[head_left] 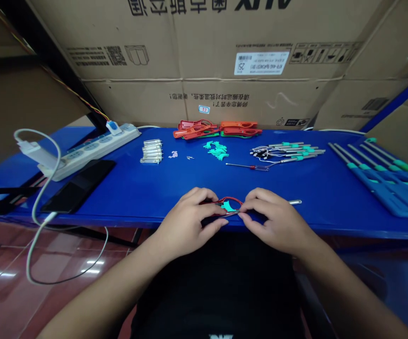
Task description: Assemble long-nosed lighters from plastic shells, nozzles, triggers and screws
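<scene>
At the table's front edge both hands are closed around a red plastic handle shell (233, 199), one with a loop-shaped opening. My left hand (193, 219) grips its left end between thumb and fingers. A teal plastic trigger piece (228, 206) sits in the shell, between the two hands. Thumb and fingertips of my right hand (271, 216) pinch the shell's right side, beside the trigger piece; any small part under them is hidden. The tip of a metal tube (295, 202) sticks out beyond my right hand; whether it joins the shell is hidden.
Behind the hands lie red and orange shells (218, 129), teal triggers (216, 149), clear cylinders (151, 151), wired metal tubes (292, 150) and a screwdriver (248, 166). Blue-handled tools (384, 181) lie right; a phone (80, 186) and power strip (91, 151) left. A cardboard box (197, 56) stands behind.
</scene>
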Available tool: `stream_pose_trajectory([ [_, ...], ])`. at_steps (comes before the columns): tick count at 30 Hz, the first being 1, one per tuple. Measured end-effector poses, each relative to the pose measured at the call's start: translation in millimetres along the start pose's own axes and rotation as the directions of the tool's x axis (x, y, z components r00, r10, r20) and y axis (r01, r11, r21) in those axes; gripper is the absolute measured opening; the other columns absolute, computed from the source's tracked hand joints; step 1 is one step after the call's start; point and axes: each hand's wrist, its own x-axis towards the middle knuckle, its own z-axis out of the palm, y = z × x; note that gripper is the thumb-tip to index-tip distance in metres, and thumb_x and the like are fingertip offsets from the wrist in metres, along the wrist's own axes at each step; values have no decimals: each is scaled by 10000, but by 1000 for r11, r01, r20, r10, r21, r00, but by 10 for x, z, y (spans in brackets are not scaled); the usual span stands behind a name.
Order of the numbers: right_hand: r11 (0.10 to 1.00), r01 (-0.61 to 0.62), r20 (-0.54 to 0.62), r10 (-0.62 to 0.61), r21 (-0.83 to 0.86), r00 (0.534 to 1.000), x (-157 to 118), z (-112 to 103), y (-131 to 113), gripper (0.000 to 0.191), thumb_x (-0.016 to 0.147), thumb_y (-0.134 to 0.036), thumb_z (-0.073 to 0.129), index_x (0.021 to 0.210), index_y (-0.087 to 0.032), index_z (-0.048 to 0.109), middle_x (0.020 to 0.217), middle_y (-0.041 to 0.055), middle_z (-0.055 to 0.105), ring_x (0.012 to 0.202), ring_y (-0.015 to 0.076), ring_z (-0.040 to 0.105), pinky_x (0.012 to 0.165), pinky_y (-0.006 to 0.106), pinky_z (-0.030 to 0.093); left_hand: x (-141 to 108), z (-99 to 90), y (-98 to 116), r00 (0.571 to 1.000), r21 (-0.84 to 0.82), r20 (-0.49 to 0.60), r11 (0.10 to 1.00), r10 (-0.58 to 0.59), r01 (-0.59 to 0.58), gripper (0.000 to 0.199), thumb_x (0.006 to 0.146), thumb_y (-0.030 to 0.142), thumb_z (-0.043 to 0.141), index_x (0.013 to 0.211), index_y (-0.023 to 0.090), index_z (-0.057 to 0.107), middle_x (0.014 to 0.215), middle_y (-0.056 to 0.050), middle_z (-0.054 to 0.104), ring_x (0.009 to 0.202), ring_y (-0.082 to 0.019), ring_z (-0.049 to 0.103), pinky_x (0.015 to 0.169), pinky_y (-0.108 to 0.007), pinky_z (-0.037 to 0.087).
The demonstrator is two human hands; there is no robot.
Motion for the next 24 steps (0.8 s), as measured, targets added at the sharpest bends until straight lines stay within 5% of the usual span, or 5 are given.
stream_pose_trajectory([
  [8,999,6,-10,-5,31,1000,3,9,17,63,907,-172,611,955,-199,641,940,55,655,877,193,603,787,362,499,9,-32,-5,998,-80,19,995,-61,63,204,889,320,709,1056,209,672,1121,-60,633,1047,-216,578,935,-396,490],
  [15,1000,22,-31,-21,14,999,-6,31,41,52,897,-170,635,938,-200,646,940,51,653,880,193,604,790,360,494,18,-26,-6,1000,61,-14,998,1,-1,154,951,301,618,1008,243,748,1122,-58,640,1046,-220,565,919,-393,477],
  [24,998,-35,11,35,-44,999,114,3,108,64,890,-156,610,887,-200,656,943,49,649,886,192,604,808,357,498,334,-164,-144,988,99,129,991,82,-95,136,926,288,657,950,219,772,1063,-61,690,992,-221,613,900,-386,500],
])
